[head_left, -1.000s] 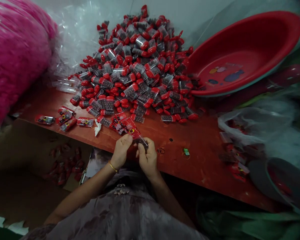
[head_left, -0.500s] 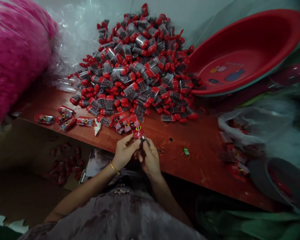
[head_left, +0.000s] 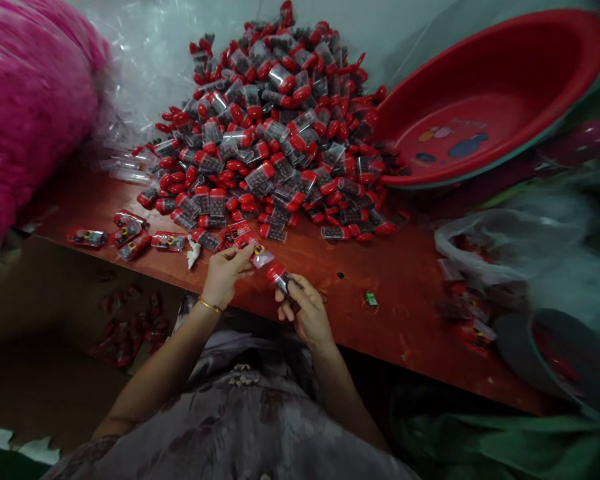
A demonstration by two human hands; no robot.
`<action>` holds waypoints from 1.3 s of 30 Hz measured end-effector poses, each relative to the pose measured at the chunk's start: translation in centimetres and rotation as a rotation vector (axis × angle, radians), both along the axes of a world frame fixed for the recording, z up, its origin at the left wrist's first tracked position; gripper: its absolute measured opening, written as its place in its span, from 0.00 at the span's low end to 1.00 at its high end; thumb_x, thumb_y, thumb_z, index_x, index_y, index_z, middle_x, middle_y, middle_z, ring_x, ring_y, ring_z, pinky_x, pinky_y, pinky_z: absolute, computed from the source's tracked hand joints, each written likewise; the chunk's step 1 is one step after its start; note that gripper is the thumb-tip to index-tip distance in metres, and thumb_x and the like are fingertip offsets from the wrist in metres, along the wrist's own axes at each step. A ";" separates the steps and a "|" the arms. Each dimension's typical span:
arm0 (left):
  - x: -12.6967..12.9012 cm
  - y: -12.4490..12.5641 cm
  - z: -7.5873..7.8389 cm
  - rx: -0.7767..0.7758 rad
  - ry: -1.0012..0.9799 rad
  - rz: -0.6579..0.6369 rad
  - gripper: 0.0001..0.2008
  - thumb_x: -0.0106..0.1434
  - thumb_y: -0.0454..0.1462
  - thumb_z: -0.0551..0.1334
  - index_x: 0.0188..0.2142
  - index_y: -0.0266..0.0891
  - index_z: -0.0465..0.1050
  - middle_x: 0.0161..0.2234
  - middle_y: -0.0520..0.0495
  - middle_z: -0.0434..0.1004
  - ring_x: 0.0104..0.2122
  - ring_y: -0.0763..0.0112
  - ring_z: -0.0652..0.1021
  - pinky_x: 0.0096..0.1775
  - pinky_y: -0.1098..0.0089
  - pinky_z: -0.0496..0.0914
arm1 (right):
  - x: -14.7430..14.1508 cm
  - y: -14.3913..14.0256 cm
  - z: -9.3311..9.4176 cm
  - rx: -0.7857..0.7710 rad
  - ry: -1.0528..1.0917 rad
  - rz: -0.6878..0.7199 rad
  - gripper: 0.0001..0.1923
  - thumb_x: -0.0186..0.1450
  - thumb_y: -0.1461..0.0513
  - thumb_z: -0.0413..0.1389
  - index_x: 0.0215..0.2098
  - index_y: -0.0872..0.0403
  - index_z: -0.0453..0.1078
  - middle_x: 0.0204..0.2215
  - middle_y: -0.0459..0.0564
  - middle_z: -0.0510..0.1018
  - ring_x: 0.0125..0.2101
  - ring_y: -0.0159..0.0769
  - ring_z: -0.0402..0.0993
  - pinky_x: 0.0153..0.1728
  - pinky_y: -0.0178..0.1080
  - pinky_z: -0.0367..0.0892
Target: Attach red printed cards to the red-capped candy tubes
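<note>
Gripping a red-capped tube (head_left: 279, 275), right hand (head_left: 307, 313); left hand (head_left: 225, 272) pinches a packet (head_left: 260, 256) before the heap (head_left: 275, 127)

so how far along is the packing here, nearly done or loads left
Early on, it seems. A few packed sleeves lie at the table's left edge. The right hand holds a red-capped box, and the left hand holds a printed sleeve. The big pile of boxes looks unpacked.

Red table (head_left: 410, 293) — heaped capped tubes (head_left: 275, 133)
</note>
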State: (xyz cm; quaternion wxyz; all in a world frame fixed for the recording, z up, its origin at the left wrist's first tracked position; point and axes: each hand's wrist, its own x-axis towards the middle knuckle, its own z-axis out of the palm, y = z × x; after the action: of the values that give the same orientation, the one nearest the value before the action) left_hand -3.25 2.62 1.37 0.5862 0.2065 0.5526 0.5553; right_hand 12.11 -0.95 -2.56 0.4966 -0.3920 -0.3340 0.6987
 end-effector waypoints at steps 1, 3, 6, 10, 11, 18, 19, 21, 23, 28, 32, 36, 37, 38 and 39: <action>-0.1 0.1 0.1 -0.026 -0.027 0.020 0.22 0.35 0.48 0.73 0.21 0.35 0.69 0.18 0.54 0.71 0.19 0.77 0.72 0.26 0.74 0.70 | 0.1 0.0 0.0 -0.015 0.017 0.002 0.14 0.58 0.53 0.57 0.37 0.53 0.66 0.21 0.40 0.74 0.10 0.20 0.55 0.12 0.28 0.61; -0.3 0.1 0.1 -0.062 -0.052 0.025 0.23 0.33 0.47 0.73 0.22 0.35 0.68 0.18 0.54 0.70 0.19 0.77 0.72 0.25 0.74 0.70 | 0.2 0.0 0.1 -0.030 0.059 -0.007 0.14 0.59 0.53 0.56 0.37 0.53 0.67 0.21 0.40 0.75 0.10 0.21 0.56 0.12 0.29 0.62; -0.2 0.1 0.0 -0.107 -0.067 -0.008 0.24 0.33 0.47 0.74 0.22 0.35 0.67 0.18 0.54 0.71 0.19 0.76 0.73 0.25 0.74 0.70 | 0.2 0.0 0.2 -0.021 0.105 -0.036 0.14 0.60 0.52 0.53 0.37 0.54 0.68 0.22 0.42 0.76 0.11 0.22 0.57 0.13 0.31 0.64; 0.0 -0.1 -0.1 -0.143 -0.084 -0.031 0.23 0.35 0.47 0.73 0.22 0.36 0.66 0.18 0.54 0.70 0.19 0.76 0.74 0.25 0.75 0.70 | 0.4 0.1 0.0 0.018 0.095 -0.062 0.13 0.62 0.54 0.51 0.40 0.53 0.69 0.25 0.44 0.77 0.13 0.25 0.61 0.16 0.34 0.66; 0.0 -0.1 -0.1 -0.147 -0.088 -0.037 0.23 0.35 0.47 0.73 0.22 0.35 0.66 0.18 0.54 0.71 0.19 0.76 0.74 0.25 0.75 0.70 | 0.6 0.0 -0.2 0.045 0.078 -0.071 0.13 0.62 0.55 0.51 0.40 0.53 0.69 0.25 0.45 0.78 0.14 0.25 0.62 0.18 0.34 0.67; 0.2 0.0 -0.3 -0.168 -0.105 -0.110 0.22 0.38 0.47 0.73 0.27 0.33 0.71 0.23 0.46 0.77 0.22 0.73 0.77 0.26 0.74 0.72 | 2.3 -0.7 -0.7 0.443 -0.399 -0.087 0.15 0.64 0.58 0.51 0.48 0.48 0.69 0.36 0.47 0.77 0.32 0.33 0.73 0.38 0.40 0.70; 0.2 -0.1 -0.3 -0.168 -0.106 -0.112 0.22 0.38 0.47 0.73 0.27 0.33 0.72 0.24 0.46 0.77 0.22 0.73 0.77 0.26 0.74 0.72 | 2.5 -0.7 -0.5 0.517 -0.496 -0.080 0.16 0.64 0.58 0.51 0.49 0.48 0.69 0.40 0.49 0.76 0.37 0.35 0.73 0.41 0.41 0.69; 0.3 -0.1 -0.4 -0.164 -0.109 -0.113 0.22 0.37 0.47 0.73 0.27 0.33 0.72 0.24 0.46 0.78 0.22 0.73 0.77 0.26 0.74 0.71 | 2.9 -0.5 -0.2 0.667 -0.657 -0.053 0.16 0.64 0.60 0.51 0.50 0.49 0.68 0.47 0.51 0.73 0.46 0.38 0.71 0.47 0.44 0.67; 0.3 -0.1 -0.4 -0.160 -0.112 -0.114 0.22 0.37 0.47 0.73 0.26 0.34 0.72 0.23 0.46 0.78 0.22 0.73 0.77 0.25 0.74 0.71 | 3.2 -0.3 0.2 0.786 -0.763 -0.015 0.17 0.65 0.61 0.50 0.51 0.49 0.67 0.48 0.53 0.72 0.49 0.39 0.68 0.51 0.45 0.65; 0.4 -0.3 -0.3 -0.143 -0.090 -0.117 0.23 0.33 0.48 0.74 0.24 0.34 0.71 0.22 0.49 0.77 0.21 0.74 0.76 0.25 0.74 0.72 | 3.2 0.2 0.4 0.904 -0.876 0.013 0.19 0.65 0.64 0.50 0.55 0.50 0.64 0.49 0.55 0.70 0.50 0.38 0.68 0.51 0.44 0.66; 0.7 -0.5 0.0 -0.119 -0.025 -0.121 0.23 0.33 0.48 0.73 0.24 0.33 0.73 0.23 0.49 0.77 0.21 0.75 0.75 0.26 0.75 0.71 | 2.9 0.4 0.1 0.922 -0.916 -0.013 0.20 0.65 0.64 0.50 0.55 0.50 0.64 0.50 0.55 0.70 0.50 0.38 0.68 0.52 0.44 0.65; 1.1 -0.6 -0.3 -0.108 -0.046 -0.185 0.23 0.33 0.45 0.74 0.28 0.34 0.75 0.26 0.49 0.78 0.23 0.76 0.76 0.27 0.75 0.71 | 2.8 0.8 0.2 0.938 -0.927 -0.030 0.20 0.65 0.65 0.50 0.55 0.50 0.64 0.50 0.54 0.70 0.50 0.38 0.68 0.51 0.43 0.66; 1.2 -0.7 -0.4 -0.113 -0.053 -0.194 0.23 0.33 0.44 0.74 0.27 0.34 0.75 0.26 0.50 0.78 0.23 0.76 0.76 0.27 0.75 0.71 | 2.8 0.9 0.2 0.944 -0.938 -0.037 0.20 0.65 0.65 0.50 0.55 0.50 0.64 0.49 0.55 0.70 0.50 0.38 0.68 0.51 0.43 0.66; 1.3 -0.8 -0.6 -0.117 -0.059 -0.195 0.22 0.33 0.44 0.74 0.26 0.34 0.75 0.25 0.50 0.77 0.23 0.77 0.75 0.27 0.75 0.71 | 2.8 1.0 0.3 0.954 -0.953 -0.045 0.20 0.65 0.65 0.50 0.56 0.50 0.63 0.49 0.55 0.70 0.50 0.38 0.68 0.51 0.43 0.66; 1.4 -0.9 -0.8 -0.117 -0.064 -0.187 0.21 0.33 0.44 0.74 0.25 0.33 0.75 0.25 0.51 0.77 0.23 0.77 0.75 0.28 0.75 0.71 | 2.7 1.0 0.3 0.964 -0.972 -0.052 0.20 0.65 0.65 0.50 0.56 0.50 0.63 0.49 0.55 0.70 0.50 0.38 0.68 0.51 0.43 0.66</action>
State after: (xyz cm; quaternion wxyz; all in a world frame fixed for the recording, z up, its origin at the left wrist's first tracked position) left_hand -1.82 1.73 0.59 0.6638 0.2048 0.5434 0.4714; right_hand 14.80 0.09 -2.28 0.4260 -0.4040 -0.7832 0.2047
